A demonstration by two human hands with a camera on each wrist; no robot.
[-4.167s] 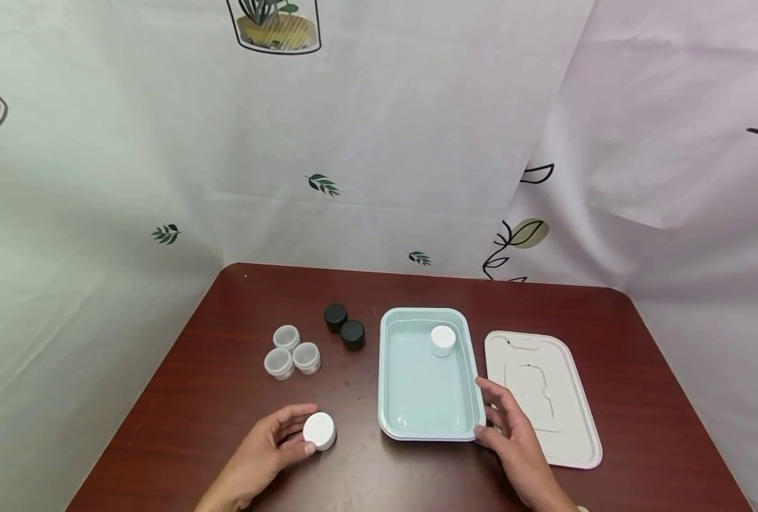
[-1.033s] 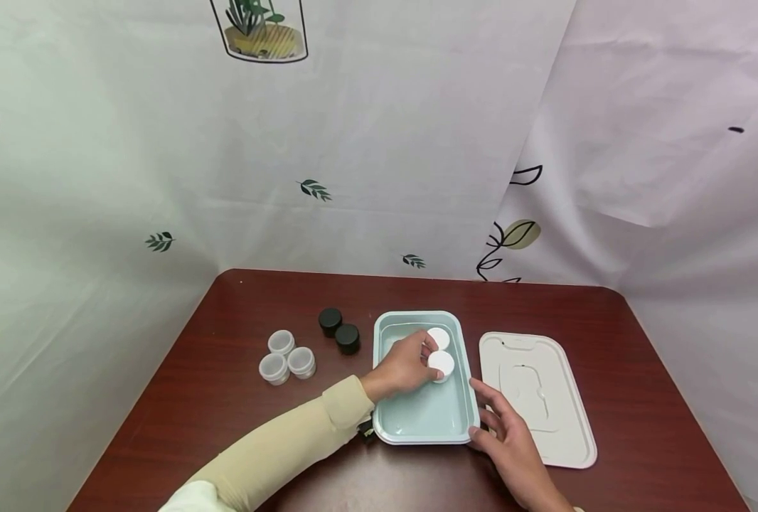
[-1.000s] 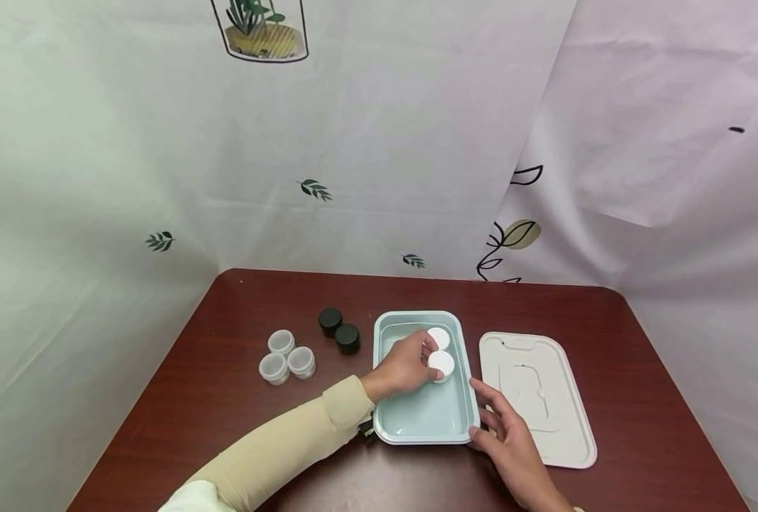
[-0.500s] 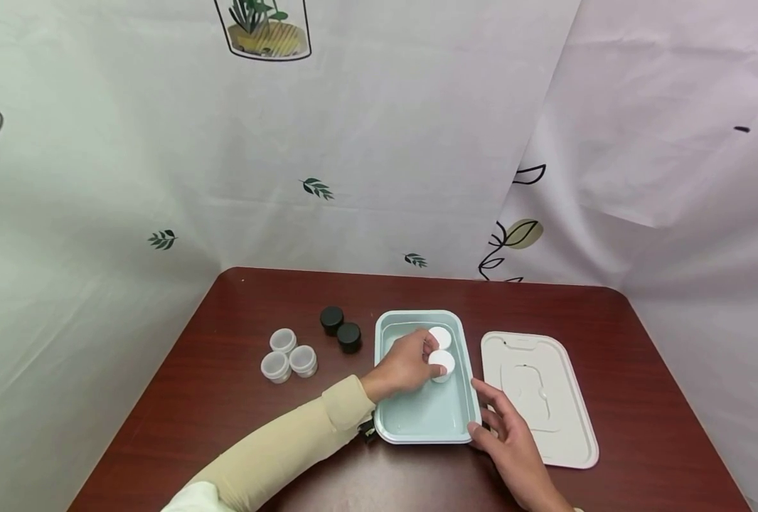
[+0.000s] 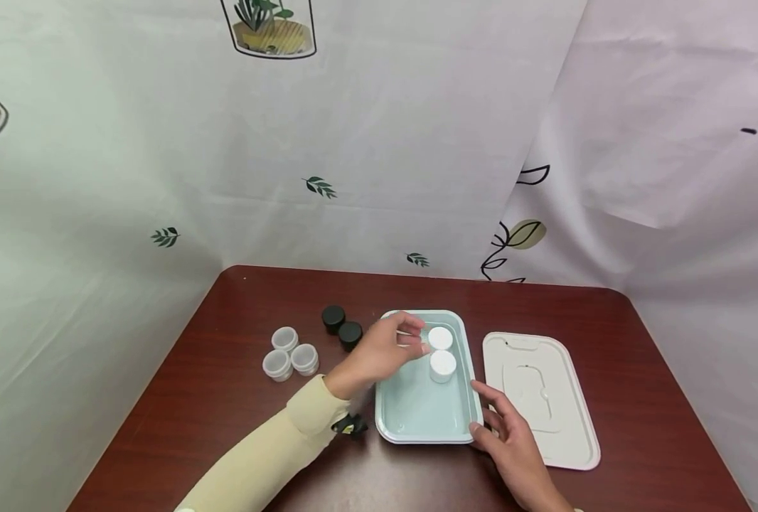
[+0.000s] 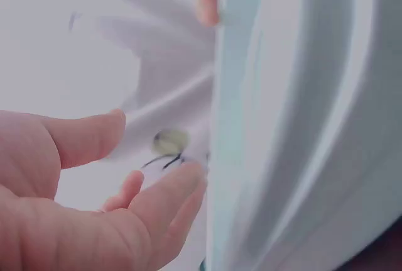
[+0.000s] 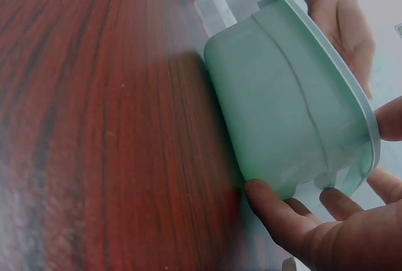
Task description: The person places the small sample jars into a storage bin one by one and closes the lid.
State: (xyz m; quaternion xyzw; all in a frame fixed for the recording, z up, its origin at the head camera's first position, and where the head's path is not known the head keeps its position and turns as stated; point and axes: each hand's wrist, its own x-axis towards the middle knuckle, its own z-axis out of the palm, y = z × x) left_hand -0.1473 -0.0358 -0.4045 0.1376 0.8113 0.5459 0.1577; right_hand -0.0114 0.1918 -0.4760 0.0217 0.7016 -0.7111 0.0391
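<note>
Left hand [image 5: 385,348] off the near white jar [image 5: 442,367], which now stands in the pale blue tray [image 5: 417,421].
Half a second ago thumb and fingers pinched this jar; now they're apart, holding nothing, pulled a little left, over the tray's left part. Jar upright, just in front of the far white jar [image 5: 440,339]; 4.2 s ago it was on the table [image 5: 180,427] in the left hand. Right hand [image 5: 512,448] unchanged: thumb and fingers spread, touching tray's right side. Translucent jars [image 5: 278,365], black jars [image 5: 333,319] and white tray lid [image 5: 539,398] unmoved.
</note>
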